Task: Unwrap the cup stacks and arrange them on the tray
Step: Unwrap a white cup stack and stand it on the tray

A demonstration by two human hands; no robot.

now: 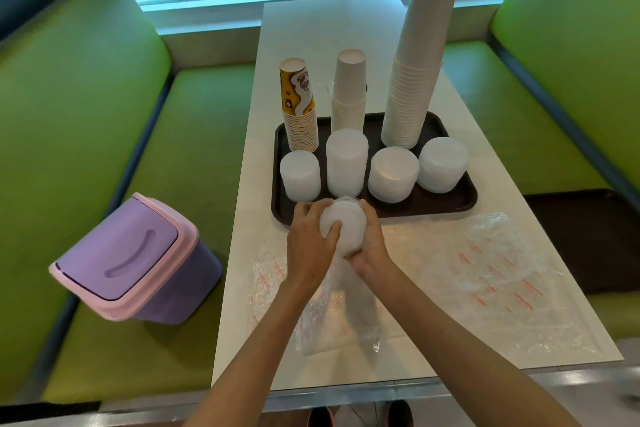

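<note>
Both hands clamp the held stack (pixel 344 224) over the near-left rim of the tray (pixel 450 208). Left hand (pixel 310 239) takes its left flank, fingers (pixel 304 211) curled over the far edge, thumb across the face turned to the camera. Right hand (pixel 372 241) cups the right flank, fingers curled round it.

The stack's long axis runs near-far and tilted. Its bare far end points at the tray. Its near end sits in the wrapper sleeve (pixel 332 312), which trails toward the near edge of the worktop (pixel 311 28). So the sleeve should come off toward near and the stack should go far. Likely step: strip the sleeve, then stand the stack.

On the tray, three paper cup stacks (pixel 349 90) fill the far row and four white stacks (pixel 346 163) the near row, close together. Bare tray shows along the near strip, mostly right of the hands, so the right hand is nearer the open spot. Loose wrap (pixel 491 274) lies flat on the worktop, right of the arms. Risk: the tilted stack could slide apart once the sleeve lets go.
</note>
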